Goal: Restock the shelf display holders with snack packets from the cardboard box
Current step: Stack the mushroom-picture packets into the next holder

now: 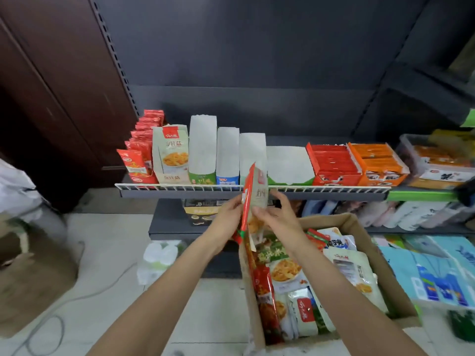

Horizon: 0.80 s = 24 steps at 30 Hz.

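Hands meet in front of the shelf rail (252,188), just above the cardboard box (359,235). Left hand (227,214) has its grip pinched on a red snack packet (247,201) held upright and edge-on; right hand (276,214) has its grip curled round a pale packet (260,195) right beside it, the two packets touching. Box sits below the shelf on the right, packed with mixed snack packets (288,271), red, green and white. On the shelf, display holders stand in a row: red packets (140,150) at far left, a pale holder with a packet (171,152), then three tall white holders (203,145) showing bare insides, a low green-edged holder (289,165), a red holder (334,163) and an orange holder (376,163) full of flat bars. Floor (102,253) is pale tile.
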Each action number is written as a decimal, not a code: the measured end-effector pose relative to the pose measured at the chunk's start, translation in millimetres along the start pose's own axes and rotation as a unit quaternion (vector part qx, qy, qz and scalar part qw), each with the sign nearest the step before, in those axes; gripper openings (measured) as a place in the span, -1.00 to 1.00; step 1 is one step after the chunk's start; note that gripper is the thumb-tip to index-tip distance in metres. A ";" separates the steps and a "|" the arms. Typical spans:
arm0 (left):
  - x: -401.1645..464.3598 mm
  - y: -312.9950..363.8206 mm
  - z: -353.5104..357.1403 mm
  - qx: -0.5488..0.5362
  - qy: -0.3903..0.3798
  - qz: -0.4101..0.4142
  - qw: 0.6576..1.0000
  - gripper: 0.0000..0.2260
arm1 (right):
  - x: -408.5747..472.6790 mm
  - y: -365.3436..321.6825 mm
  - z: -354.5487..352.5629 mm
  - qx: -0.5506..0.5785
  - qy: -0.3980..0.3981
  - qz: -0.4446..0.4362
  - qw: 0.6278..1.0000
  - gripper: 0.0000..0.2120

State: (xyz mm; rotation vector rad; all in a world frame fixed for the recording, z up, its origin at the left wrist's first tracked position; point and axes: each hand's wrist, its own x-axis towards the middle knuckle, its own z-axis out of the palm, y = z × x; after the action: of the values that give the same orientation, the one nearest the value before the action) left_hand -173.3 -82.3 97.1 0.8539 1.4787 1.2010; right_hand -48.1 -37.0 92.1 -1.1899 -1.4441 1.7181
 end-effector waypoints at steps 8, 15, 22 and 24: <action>33.4 0.6 -169.1 0.139 0.208 0.047 0.967 -0.66 | 50.5 -20.3 115.9 -0.015 0.111 -0.050 0.992 -0.81; 45.7 10.9 -260.1 0.103 0.263 0.146 0.948 -0.89 | 89.0 -43.3 183.0 -0.016 0.156 -0.084 0.984 -0.79; 79.8 15.5 -305.1 0.044 0.242 0.161 0.956 -0.92 | 147.7 -75.5 221.3 -0.040 0.115 -0.124 0.985 -0.77; 88.0 17.0 -311.2 0.056 0.223 0.159 0.960 -0.91 | 172.7 -75.6 227.3 -0.070 0.109 -0.129 0.983 -0.75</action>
State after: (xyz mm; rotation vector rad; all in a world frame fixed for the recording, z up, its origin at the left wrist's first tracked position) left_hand -497.0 -74.6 90.2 0.9666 1.8297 1.6412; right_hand -333.7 31.5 123.1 -1.1653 -1.5265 1.2892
